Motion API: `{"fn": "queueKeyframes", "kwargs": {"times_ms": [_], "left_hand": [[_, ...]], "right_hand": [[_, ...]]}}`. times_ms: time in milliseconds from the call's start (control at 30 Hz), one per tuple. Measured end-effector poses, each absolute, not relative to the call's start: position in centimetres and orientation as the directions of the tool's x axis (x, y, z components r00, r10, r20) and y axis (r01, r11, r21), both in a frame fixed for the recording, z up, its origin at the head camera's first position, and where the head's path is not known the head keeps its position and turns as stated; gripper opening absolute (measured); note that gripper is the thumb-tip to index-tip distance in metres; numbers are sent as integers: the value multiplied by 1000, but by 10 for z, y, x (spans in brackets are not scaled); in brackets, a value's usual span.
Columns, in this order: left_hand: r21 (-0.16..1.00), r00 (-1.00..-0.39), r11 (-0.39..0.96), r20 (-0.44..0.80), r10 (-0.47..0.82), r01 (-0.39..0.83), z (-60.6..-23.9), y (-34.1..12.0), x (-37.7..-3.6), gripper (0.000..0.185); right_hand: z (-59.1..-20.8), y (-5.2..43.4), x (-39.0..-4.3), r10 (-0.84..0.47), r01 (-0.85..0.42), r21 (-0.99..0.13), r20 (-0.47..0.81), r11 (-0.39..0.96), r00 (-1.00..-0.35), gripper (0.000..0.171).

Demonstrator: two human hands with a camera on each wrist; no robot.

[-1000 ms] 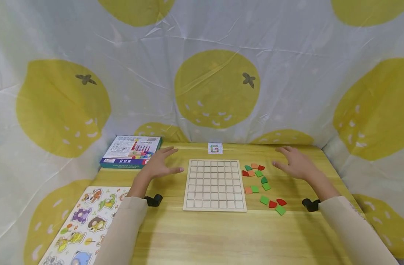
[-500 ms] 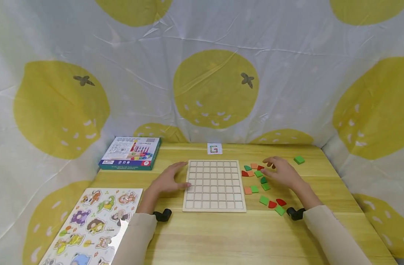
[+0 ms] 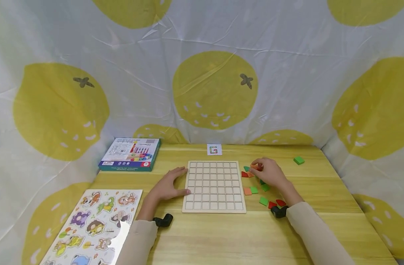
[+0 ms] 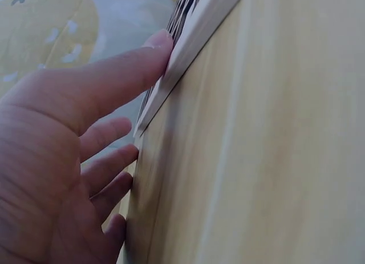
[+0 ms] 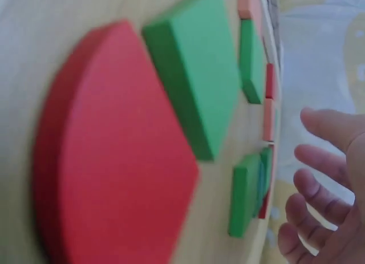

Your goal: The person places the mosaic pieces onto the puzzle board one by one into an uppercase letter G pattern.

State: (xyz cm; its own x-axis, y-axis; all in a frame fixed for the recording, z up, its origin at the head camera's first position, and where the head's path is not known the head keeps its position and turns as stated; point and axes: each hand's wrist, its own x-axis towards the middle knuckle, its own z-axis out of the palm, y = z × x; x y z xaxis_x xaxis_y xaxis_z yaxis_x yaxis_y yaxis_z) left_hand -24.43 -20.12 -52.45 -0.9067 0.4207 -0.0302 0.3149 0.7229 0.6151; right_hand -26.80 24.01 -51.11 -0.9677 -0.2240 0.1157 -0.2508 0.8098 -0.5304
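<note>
My left hand [image 3: 165, 186] rests at the left edge of a pale wooden grid board [image 3: 213, 186], fingers extended. In the left wrist view its thumb [image 4: 128, 70] touches the board's rim [image 4: 188, 47]. My right hand [image 3: 269, 172] is over the loose tiles right of the board, its fingertips close around a red quarter-round tile [image 3: 259, 167] and an orange square tile [image 3: 254, 166]. The right wrist view shows those fingers [image 5: 319, 201] loosely bent and the thumb apart, nothing between them. Nearer that camera lie a red quarter-round [image 5: 125, 150] and a green square [image 5: 194, 64].
A small pattern card [image 3: 214, 149] lies behind the board. A boxed toy set [image 3: 130, 154] stands at the back left, an animal puzzle board [image 3: 96, 224] at the front left. A green square block [image 3: 298, 160] sits at the back right. Patterned cloth [image 3: 215, 88] walls the table.
My right hand has moved left and down to the tiles, uncovering the green block at the back right. My left hand has come right and nearer me, onto the board's edge.
</note>
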Motion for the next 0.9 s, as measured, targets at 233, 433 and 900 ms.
{"fn": "queueKeyframes", "kwargs": {"times_ms": [233,433,900], "left_hand": [[615,-905,719,-21,425,324,-527,-203,-244,91],[595,-894,724,-23,448,347,-530,-203,-243,90],[589,-889,720,-6,459,368,-532,-202,-242,90]], "right_hand": [[-516,231,-276,-176,-199,-542,96,816,-980,30],[-517,227,-280,-164,-173,-518,65,838,-984,32],[-511,227,-282,-196,-169,-493,-3,853,-981,32]]}}
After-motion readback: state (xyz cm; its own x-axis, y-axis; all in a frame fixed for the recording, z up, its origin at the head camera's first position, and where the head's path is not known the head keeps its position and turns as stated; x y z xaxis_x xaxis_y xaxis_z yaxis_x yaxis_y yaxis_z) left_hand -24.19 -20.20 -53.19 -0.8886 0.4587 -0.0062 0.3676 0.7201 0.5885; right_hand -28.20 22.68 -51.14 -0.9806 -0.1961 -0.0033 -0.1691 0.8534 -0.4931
